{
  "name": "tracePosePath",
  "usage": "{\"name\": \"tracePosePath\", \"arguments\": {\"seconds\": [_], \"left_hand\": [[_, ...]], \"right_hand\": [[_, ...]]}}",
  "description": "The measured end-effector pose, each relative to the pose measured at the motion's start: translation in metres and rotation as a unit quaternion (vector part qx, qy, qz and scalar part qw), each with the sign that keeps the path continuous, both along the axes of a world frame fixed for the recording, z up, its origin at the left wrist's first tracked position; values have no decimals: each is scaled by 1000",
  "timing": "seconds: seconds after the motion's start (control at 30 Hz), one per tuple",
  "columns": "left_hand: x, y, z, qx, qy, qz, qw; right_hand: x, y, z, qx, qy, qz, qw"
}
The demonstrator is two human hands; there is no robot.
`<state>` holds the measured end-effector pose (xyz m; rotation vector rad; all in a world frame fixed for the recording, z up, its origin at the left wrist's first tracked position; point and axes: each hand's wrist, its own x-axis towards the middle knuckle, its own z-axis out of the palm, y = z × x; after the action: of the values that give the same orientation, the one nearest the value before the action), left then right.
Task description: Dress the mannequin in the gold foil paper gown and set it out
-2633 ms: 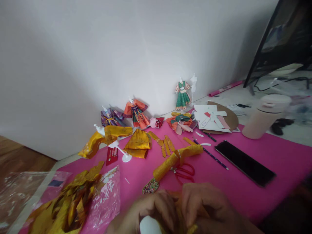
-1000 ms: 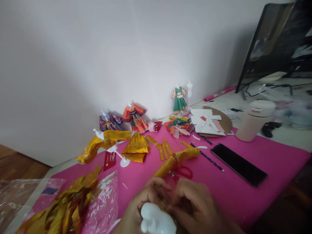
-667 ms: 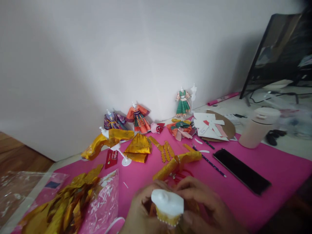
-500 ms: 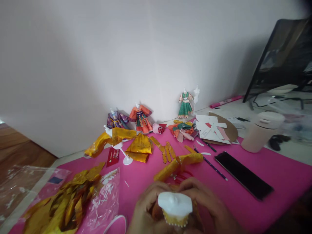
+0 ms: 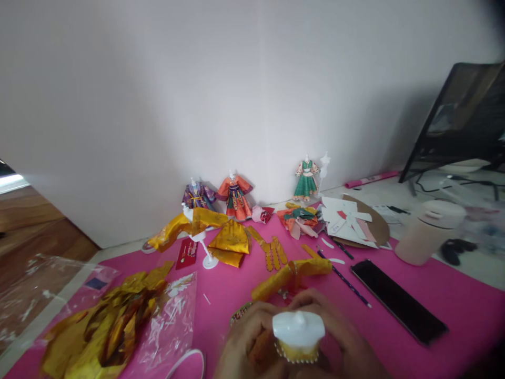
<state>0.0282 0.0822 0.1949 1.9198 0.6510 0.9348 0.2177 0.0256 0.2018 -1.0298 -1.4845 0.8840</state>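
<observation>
Both hands are close to me at the lower middle, wrapped round a miniature dress form (image 5: 299,327). Its white shoulders and neck stub point up. Yellow fabric edged with small pearl beads (image 5: 298,360) circles its chest. My left hand (image 5: 246,342) grips it from the left, with orange-brown fabric showing inside the fingers. From the right, my right hand (image 5: 341,334) closes on it, fingertips partly hidden. A patterned trim (image 5: 240,313) peeks out past the left knuckles. Just beyond the hands lies a yellow sleeve piece (image 5: 292,276), with some red strands beside it.
Yellow fabric pieces (image 5: 106,321) lie on clear plastic bags at left. Another white stand (image 5: 210,260) carries yellow sleeves. Dressed mini forms (image 5: 233,195) line the wall. To the right are a pencil (image 5: 351,287), a phone (image 5: 398,300), paper scraps (image 5: 347,221) and a pale bottle (image 5: 430,231).
The view has shifted a little, so the scene sits slightly lower and further right. The dress form has moved slightly right with both hands, and the patterned trim now shows by the left hand.
</observation>
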Motion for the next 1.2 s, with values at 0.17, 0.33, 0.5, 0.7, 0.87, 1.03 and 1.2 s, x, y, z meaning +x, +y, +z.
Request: {"name": "tracePosePath", "arguments": {"seconds": [0.17,0.33,0.5,0.7,0.87,1.03,1.2], "left_hand": [[-2,-1,-4,-102,-45,-52,992],[-6,-2,8,-94,-66,-47,992],[5,-3,24,-19,-62,-6,998],[18,-7,30,-17,-80,34,996],[16,-8,33,-50,-75,27,996],[18,-7,33,-58,-63,29,996],[22,-9,30,-54,-85,49,994]], "right_hand": [[-1,7,-5,19,-8,7,1000],[-5,8,-7,42,-20,-20,999],[-8,9,0,68,-34,-23,997],[-11,7,-2,95,-21,-40,994],[-7,-2,-2,10,59,-40,997],[1,-5,5,29,98,-27,994],[-2,-5,4,-42,111,-23,993]]}}
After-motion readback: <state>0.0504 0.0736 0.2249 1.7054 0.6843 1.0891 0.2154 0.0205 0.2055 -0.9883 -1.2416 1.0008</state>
